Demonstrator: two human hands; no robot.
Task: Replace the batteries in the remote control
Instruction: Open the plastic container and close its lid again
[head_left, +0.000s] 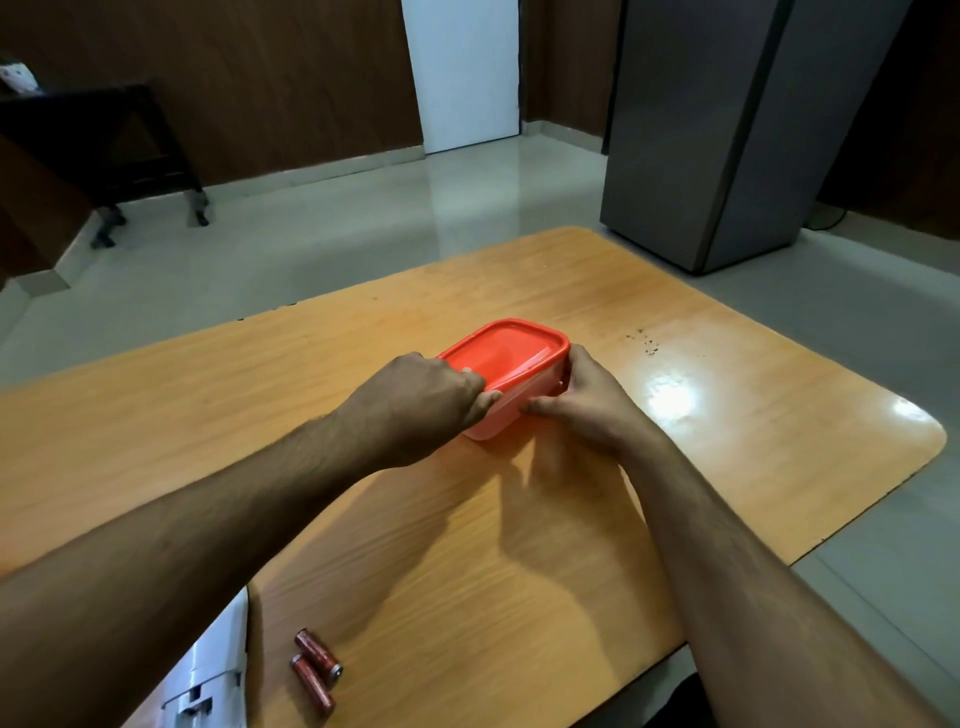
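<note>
A plastic box with a red lid (511, 353) stands on the wooden table (727, 395). My left hand (415, 400) grips the lid's near left corner with curled fingers. My right hand (582, 400) holds the box's right side, thumb along its front wall. Two red batteries (316, 667) lie side by side near the table's front edge. The white remote control (213, 680) lies left of them with its back compartment showing, partly hidden under my left forearm.
A grey cabinet (727, 135) stands on the floor beyond the table's far right corner. A dark bench (104, 145) is at the far left by the wood-panelled wall. A few dark specks (644, 340) mark the table right of the box.
</note>
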